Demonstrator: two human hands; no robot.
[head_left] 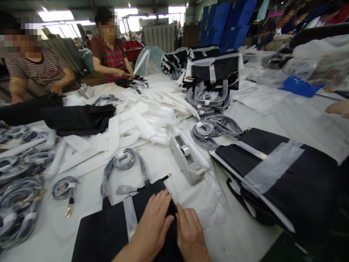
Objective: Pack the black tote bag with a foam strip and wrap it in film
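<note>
At the bottom middle of the frame, the left hand point(155, 218) lies flat and open on a flat black fabric bag point(109, 229). It presses down near the bag's right edge. The right hand point(189, 233) sits just beside it, fingers bent over that same edge. It looks like it is pinching the edge, but it is hard to be sure.

The bag lies on the white tabletop point(245, 233). A clear strip of tape point(130, 216) runs across the bag. Its strap, wrapped in grey foam point(124, 162), curls above it.

The step in hand seems to be smoothing and wrapping the bag. A next move would likely need tape from the grey tape holder point(187, 160), just up and right of the hands.

A stack of wrapped black bags point(286, 182) lies at the right. A red bin point(133, 49) stands at the top middle; what is in it cannot be seen.
</note>
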